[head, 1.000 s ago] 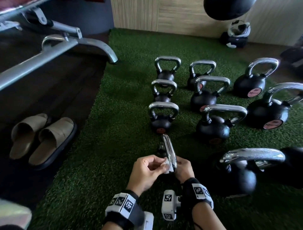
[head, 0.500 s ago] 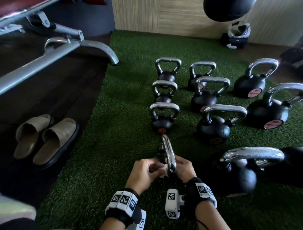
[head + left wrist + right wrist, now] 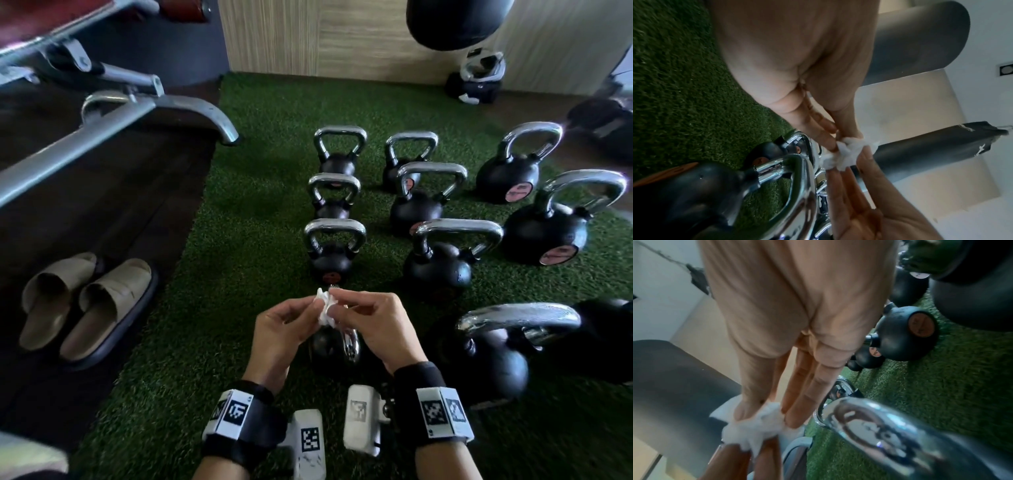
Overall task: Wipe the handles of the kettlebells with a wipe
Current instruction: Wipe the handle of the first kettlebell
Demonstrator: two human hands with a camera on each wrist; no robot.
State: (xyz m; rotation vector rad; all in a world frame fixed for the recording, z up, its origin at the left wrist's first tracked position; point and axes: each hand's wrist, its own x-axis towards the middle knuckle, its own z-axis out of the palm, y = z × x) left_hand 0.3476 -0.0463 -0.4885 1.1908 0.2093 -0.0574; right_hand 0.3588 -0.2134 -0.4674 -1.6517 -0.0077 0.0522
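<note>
A crumpled white wipe [image 3: 325, 306] is pinched between both hands above the nearest small kettlebell [image 3: 323, 346], whose chrome handle [image 3: 351, 344] shows just below my fingers. My left hand [image 3: 284, 329] pinches the wipe [image 3: 846, 151] from the left, and my right hand [image 3: 373, 325] pinches it [image 3: 752, 426] from the right. Neither hand touches the handle. In the wrist views the chrome handle [image 3: 795, 186] lies close under the wipe. Several more black kettlebells with chrome handles stand in rows on the green turf [image 3: 246, 240] ahead.
A large kettlebell [image 3: 493, 359] stands close at the right of my right hand. A pair of beige sandals [image 3: 85, 305] lies on the dark floor at left. A metal bench frame [image 3: 102, 123] crosses the upper left. A black punching bag [image 3: 452, 20] hangs at the top.
Both hands have lifted off the nearest kettlebell's handle and now hold the wipe between their fingertips above it. The right hand has let go of the handle.
</note>
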